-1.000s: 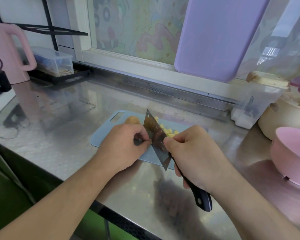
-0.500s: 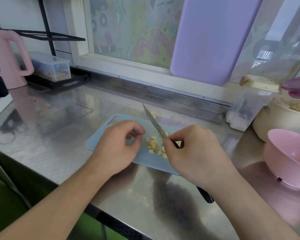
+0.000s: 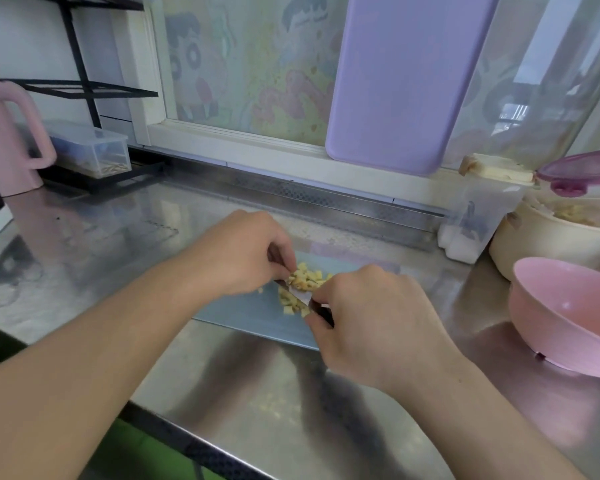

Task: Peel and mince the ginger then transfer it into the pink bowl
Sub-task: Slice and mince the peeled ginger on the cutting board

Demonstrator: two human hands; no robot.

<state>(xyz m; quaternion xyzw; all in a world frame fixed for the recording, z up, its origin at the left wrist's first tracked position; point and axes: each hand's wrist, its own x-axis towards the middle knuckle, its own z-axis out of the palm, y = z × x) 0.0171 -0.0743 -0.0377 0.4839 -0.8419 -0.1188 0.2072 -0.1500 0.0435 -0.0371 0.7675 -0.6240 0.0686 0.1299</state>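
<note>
Small yellow ginger pieces (image 3: 305, 279) lie heaped on the light blue cutting board (image 3: 253, 315) at the counter's middle. My right hand (image 3: 378, 323) grips the knife (image 3: 297, 295) by its handle, which the hand hides; the blade lies low across the heap. My left hand (image 3: 243, 251) sits at the blade's far end, its curled fingertips pinching the blade beside the ginger. The empty pink bowl (image 3: 568, 317) stands on the counter at the right, apart from the board.
The steel counter (image 3: 118, 265) has a pink kettle (image 3: 4, 143) and a clear lidded box (image 3: 90, 150) at the back left. A purple board (image 3: 402, 81) leans on the window. A clear container (image 3: 478, 216) and a cream pot (image 3: 548, 244) stand behind the bowl.
The knife went from upright, with my left fingers wiping its blade, down onto the ginger heap. My left hand moved to the blade's far end.
</note>
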